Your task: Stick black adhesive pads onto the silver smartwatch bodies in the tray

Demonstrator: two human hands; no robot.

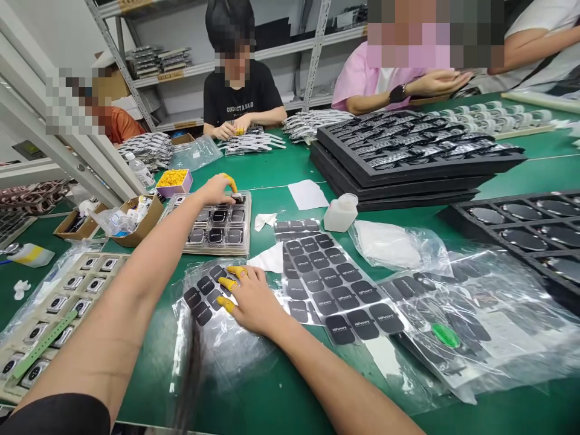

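Observation:
My left hand (218, 190), with yellow finger cots, reaches over a tray (244, 246) of square dark-faced smartwatch cases. Its fingertips are closed on a watch case (237, 197) at the tray's far right corner. Nearer to me, my right hand (251, 299) lies with its fingers spread on a sheet of black square stickers (203, 313), which rests on clear plastic film. Yellow cots cover several of its fingers too. More sticker sheets (338, 272) with white lettering overlap just to the right.
A second watch tray (90, 269) with a green strap (43, 347) across it stands at left. Behind are a carton (147, 223) and a box of yellow cots (174, 181). A white bottle (341, 212), plastic bags (399, 244) and stacked black foam trays (389, 175) stand right. Co-workers sit opposite.

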